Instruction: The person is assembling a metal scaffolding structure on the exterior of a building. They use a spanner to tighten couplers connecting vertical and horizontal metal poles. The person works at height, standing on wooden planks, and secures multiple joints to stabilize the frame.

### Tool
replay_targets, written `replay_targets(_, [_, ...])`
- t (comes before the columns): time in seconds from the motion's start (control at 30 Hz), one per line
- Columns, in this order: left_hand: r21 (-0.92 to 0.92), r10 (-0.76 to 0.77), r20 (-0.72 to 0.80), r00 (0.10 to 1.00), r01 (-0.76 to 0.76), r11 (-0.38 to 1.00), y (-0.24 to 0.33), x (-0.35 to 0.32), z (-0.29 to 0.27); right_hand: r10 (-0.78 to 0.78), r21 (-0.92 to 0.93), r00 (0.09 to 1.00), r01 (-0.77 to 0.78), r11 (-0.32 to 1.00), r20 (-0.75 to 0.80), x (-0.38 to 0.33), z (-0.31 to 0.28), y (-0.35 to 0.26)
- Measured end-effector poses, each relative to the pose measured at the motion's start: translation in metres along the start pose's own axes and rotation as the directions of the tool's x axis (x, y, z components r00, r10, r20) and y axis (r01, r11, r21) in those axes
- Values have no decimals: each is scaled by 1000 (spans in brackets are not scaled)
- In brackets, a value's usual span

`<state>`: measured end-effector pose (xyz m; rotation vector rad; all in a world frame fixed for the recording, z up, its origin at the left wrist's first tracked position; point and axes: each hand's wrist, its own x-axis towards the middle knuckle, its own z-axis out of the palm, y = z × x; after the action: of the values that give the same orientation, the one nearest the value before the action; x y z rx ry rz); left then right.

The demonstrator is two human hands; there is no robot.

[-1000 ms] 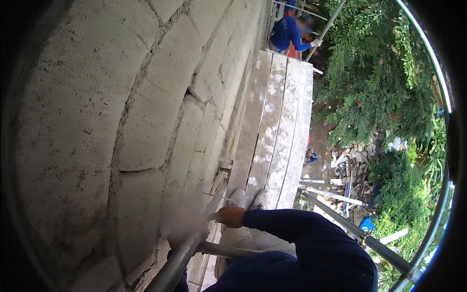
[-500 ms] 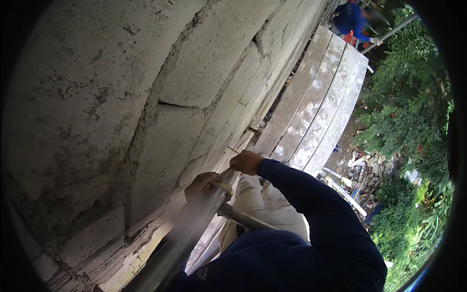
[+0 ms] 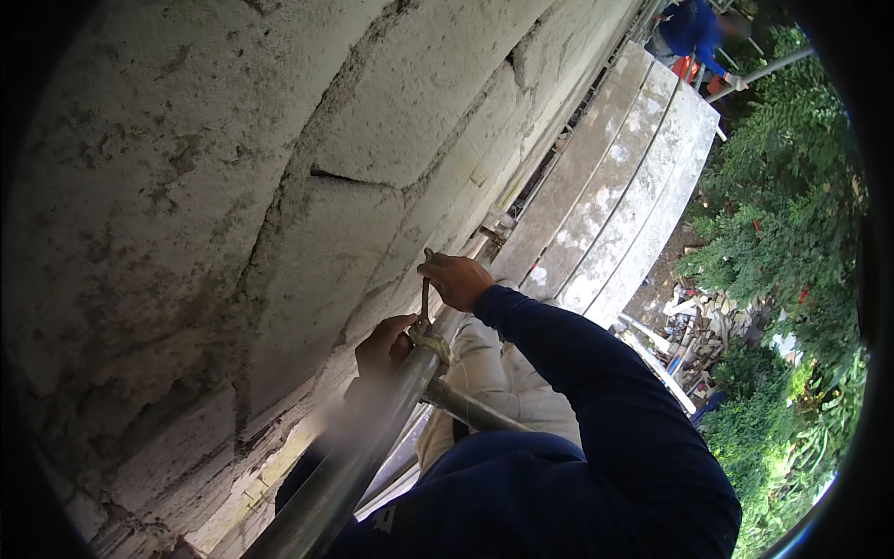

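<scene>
High beside a rough stone wall [image 3: 205, 186], a worker's right hand [image 3: 432, 270] is gripping a slim metal wrench [image 3: 426, 300] near its upper end — fingers closing around it, thumb side toward the wall. From my remote seat at the head camera, I am seeing the wrench standing nearly upright, its lower end meeting a metal clamp [image 3: 436, 348] that is wrapping a thick gray pole [image 3: 368, 456]. The left hand [image 3: 380, 348] is curling just beside that clamp, on the wall side, its fingertips sitting close to the wrench's lower end; whether they are gripping anything, I cannot tell, and a blurred patch is covering the area below the hand. The pole is slanting up from the lower edge, and a shorter crossbar [image 3: 480, 410] is leaving it just below the clamp, running toward the worker's waist. A dark blue sleeve [image 3: 605, 368] is reaching in from the right, above pale trousers [image 3: 545, 391]. Beyond the hands, weathered planks [image 3: 619, 182] are forming a walkway along the wall. At its far end, a co-worker in blue [image 3: 687, 28] is leaning over, one hand meeting a slanting pipe [image 3: 773, 67] — while leafy trees [image 3: 773, 177] and scattered rubble [image 3: 712, 317] are filling the ground to the right.
</scene>
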<state>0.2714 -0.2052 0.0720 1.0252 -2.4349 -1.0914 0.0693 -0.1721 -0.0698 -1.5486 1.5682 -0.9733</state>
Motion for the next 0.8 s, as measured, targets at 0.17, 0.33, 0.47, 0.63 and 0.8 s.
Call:
replay_targets(0.17, [-16, -266, 102, 959, 269, 963, 10, -2, -8, 222, -124, 975, -218, 968, 17, -14, -28, 29])
replay_targets(0.33, [-75, -200, 46, 979, 203, 976, 16, 2, -4, 228, 399, 967, -166, 902, -114, -70, -55, 46])
replay_targets(0.47, [-76, -190, 53, 980, 193, 978, 13, -1, -6, 413, 684, 900, -390, 617, 140, -94, -105, -20])
replay_targets(0.63, [-89, -285, 198, 938, 307, 948, 10, -3, -13, 432, 717, 902, -297, 630, -7, -116, -97, -49])
replay_targets(0.8, [-166, -229, 200, 953, 264, 950, 10, 1, -14, 543, 752, 839, -370, 546, 18, -118, -87, -70])
